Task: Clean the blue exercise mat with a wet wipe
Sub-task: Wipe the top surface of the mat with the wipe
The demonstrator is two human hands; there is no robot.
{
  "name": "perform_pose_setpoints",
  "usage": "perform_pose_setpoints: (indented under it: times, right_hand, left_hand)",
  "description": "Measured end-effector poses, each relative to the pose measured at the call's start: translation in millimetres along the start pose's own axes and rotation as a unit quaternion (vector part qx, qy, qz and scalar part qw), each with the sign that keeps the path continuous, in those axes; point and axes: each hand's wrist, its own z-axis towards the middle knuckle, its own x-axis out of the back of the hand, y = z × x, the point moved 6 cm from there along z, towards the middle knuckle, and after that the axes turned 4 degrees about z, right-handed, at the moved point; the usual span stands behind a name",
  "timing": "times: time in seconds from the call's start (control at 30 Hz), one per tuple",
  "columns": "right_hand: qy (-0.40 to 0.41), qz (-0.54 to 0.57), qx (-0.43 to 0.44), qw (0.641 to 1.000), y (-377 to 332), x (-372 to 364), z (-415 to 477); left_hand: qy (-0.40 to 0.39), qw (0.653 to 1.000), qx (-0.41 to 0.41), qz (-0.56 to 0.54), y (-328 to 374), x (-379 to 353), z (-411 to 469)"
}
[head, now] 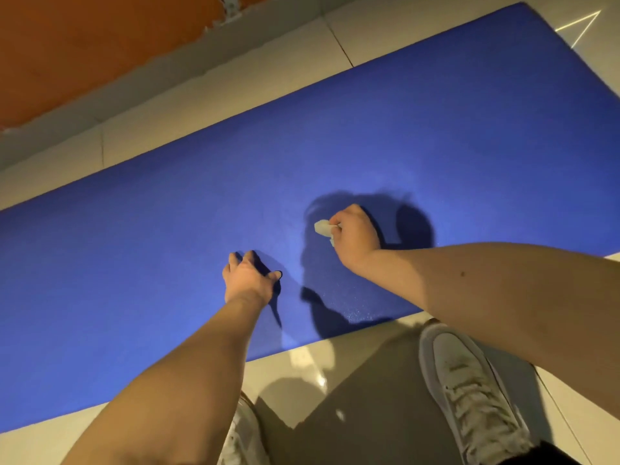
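The mat (436,129) is laid flat on a tiled floor (235,78), running slantwise across the view from the lower left to the upper right; its near edge is seen just beyond two white shoes (469,391). The wipe (322,227) is held crumpled in the right hand (354,234), whose fingers are curled round it; a small wad of it is left showing at the hand's left side, and it is pressed down on the mat near the middle of the mat's width. The left hand (250,278) is planted on the mat, well to the left of the right hand and nearer the mat's near edge; nothing is held in it, its fingers are spread and its fingertips are set against the surface. Dark shadows are cast on the mat beside both hands. An orange wall (84,45) with a grey skirting (134,85) is seen beyond the floor at the upper left.
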Motion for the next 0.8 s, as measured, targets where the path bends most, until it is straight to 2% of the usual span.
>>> perform_pose_setpoints:
  times: [0.13,0.3,0.37,0.47,0.6,0.7,0.73,0.8]
  right_hand:
    - [-0.021,-0.035,0.024,0.999,1,-12,11]
    - [-0.016,-0.058,0.087,0.994,-23,-33,5]
    - [-0.08,-0.063,0.117,0.988,-34,-53,2]
    - [-0.173,-0.159,0.277,0.932,-57,-83,-10]
    - [-0.208,-0.231,0.382,0.87,-60,-78,-3]
    - [-0.168,-0.242,0.383,0.876,-51,-49,25]
    - [-0.141,-0.26,0.364,0.883,-47,-34,39]
    - [-0.087,-0.262,0.272,0.922,-37,0,67]
  left_hand:
    - [-0.054,0.997,0.029,0.041,10,-13,14]
    - [-0.071,0.992,0.039,0.099,14,-13,15]
    - [-0.07,0.99,0.036,0.115,12,-12,15]
    - [-0.07,0.99,0.025,0.123,11,-13,17]
    - [-0.066,0.987,0.023,0.145,7,-12,15]
    - [-0.066,0.985,0.019,0.158,9,-12,14]
    - [-0.069,0.984,0.019,0.163,9,-12,14]
    - [-0.07,0.983,0.019,0.171,9,-11,13]
